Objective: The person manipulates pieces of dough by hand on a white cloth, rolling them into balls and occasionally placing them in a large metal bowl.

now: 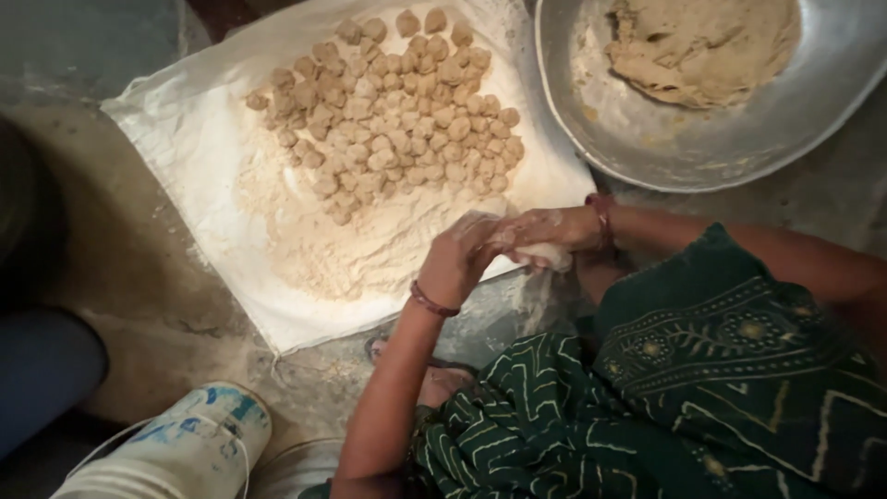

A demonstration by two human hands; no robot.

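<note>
both hands meet just past the near edge of the white cloth (185, 139): the left hand (459, 259) and the right hand (545, 231) are cupped together around a small pale dough piece (547, 254), pressed between the palms. on the cloth, a heap of dough balls (397, 111) sits on loose flour (323, 240). a metal basin (702, 139) beside it holds a dough mass (702, 42). a white bucket (176, 453) stands on the floor nearby.

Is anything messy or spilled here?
Not really. The flour lies heaped on the white cloth, under the dough balls, and the big dough lump sits in the metal pan. Both hands, left and right, are floury and pressed around one dough piece.
</note>
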